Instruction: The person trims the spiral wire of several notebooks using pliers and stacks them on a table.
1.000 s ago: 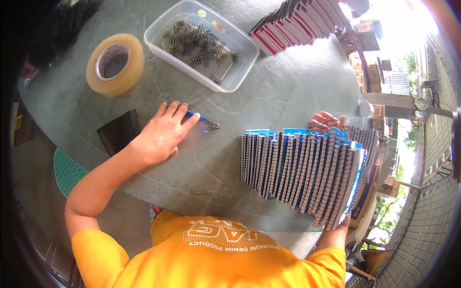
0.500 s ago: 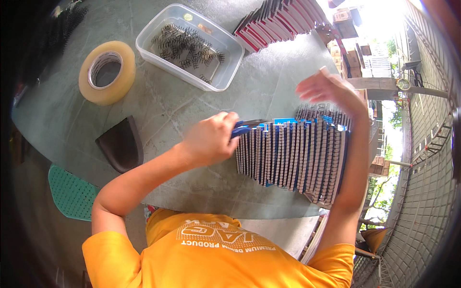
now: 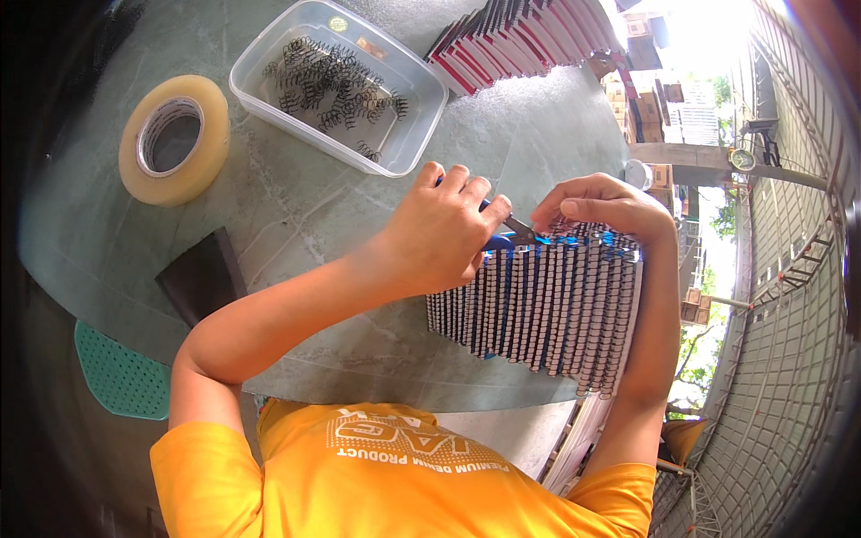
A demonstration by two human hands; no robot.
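My left hand [image 3: 444,229] is closed around blue-handled pliers [image 3: 499,242]. Their dark jaws point right, at the far ends of the coils on a row of spiral notebooks [image 3: 547,309] with blue covers. The notebooks stand packed together, coil spines facing up. Over the far right part of that row, my right hand [image 3: 614,204] bends downward with its thumb apart from the fingers. Its fingertips are close to the plier jaws and to the coil ends; whether they touch the notebooks I cannot tell.
Beyond the notebooks, a clear plastic tub [image 3: 345,90] holds loose black coil pieces. At the far right stands a row of red-and-white notebooks [image 3: 525,40]. A tape roll [image 3: 175,141] and a dark curved object [image 3: 203,276] lie on the left of the grey table. A green perforated seat [image 3: 121,370] is lower left.
My left hand has moved right with the pliers, bringing the jaws to the coil ends. My right hand has come down from above the row to beside the jaws.
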